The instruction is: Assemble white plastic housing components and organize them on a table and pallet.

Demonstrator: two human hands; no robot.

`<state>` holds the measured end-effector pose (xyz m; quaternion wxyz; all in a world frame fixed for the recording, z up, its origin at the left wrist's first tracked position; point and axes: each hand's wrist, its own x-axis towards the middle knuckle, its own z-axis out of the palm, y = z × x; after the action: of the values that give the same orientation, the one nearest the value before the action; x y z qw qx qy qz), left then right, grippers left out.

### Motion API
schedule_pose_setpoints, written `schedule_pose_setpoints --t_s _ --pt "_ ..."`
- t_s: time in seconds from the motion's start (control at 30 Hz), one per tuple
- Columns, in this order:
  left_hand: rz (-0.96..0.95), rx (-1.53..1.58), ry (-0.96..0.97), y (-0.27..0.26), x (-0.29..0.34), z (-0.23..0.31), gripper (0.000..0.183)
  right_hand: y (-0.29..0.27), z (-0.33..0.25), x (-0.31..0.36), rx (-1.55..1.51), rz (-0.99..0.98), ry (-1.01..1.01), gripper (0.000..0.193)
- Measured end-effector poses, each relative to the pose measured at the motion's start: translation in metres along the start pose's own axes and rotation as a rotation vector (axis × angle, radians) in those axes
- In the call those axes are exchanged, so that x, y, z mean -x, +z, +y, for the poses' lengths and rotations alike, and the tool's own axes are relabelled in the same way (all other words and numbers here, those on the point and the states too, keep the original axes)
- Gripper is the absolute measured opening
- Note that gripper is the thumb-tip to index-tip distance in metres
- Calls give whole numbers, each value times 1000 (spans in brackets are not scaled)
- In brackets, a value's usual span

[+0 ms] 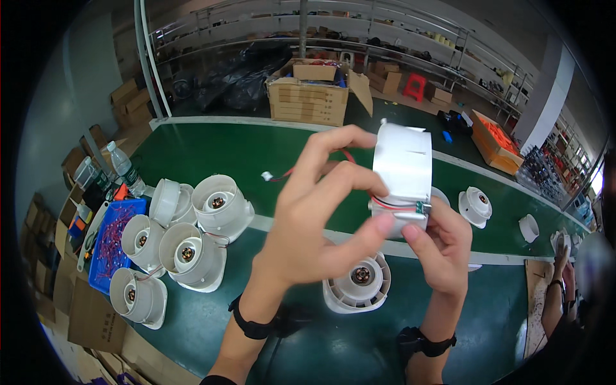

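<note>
Both hands hold up a white plastic fan housing (403, 160) above the bench. My left hand (308, 224) grips its left side, with fingers on the upper edge and thumb tip at the lower part. My right hand (444, 247) is closed around its lower right, thumb pressed near a small green part (420, 207). Red and black wires (393, 205) run across the housing under my left fingers. A red-black lead ends in a white connector (267, 176), hanging to the left. Below the hands sits a slotted white fan part (359, 295) with a copper-wound motor core.
Several white motor housings (190, 256) stand at left beside a blue tray (96, 273) of wires and a water bottle (127, 170). Farther right are a white housing (475, 206) and a white ring (529, 228). A cardboard box (308, 102) stands beyond. Another person's arm (556, 301) is at far right.
</note>
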<state>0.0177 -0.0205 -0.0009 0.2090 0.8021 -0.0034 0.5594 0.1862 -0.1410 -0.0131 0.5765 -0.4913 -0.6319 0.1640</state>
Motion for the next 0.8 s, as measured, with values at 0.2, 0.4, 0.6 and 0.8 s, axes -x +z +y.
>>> schedule_pose_setpoints --t_s 0.2,0.4,0.6,0.8 --pt "32 52 -348 9 3 -2 16 4 -3 -3 162 -9 -26 21" --pt "46 335 -547 3 6 -6 22 6 2 -4 193 -150 -156 21" --pt "-139 -49 -755 -11 10 -16 38 10 4 -7 359 -351 -120 17" --pt "-387 3 -988 -14 5 -10 46 25 10 3 626 -456 -99 10"
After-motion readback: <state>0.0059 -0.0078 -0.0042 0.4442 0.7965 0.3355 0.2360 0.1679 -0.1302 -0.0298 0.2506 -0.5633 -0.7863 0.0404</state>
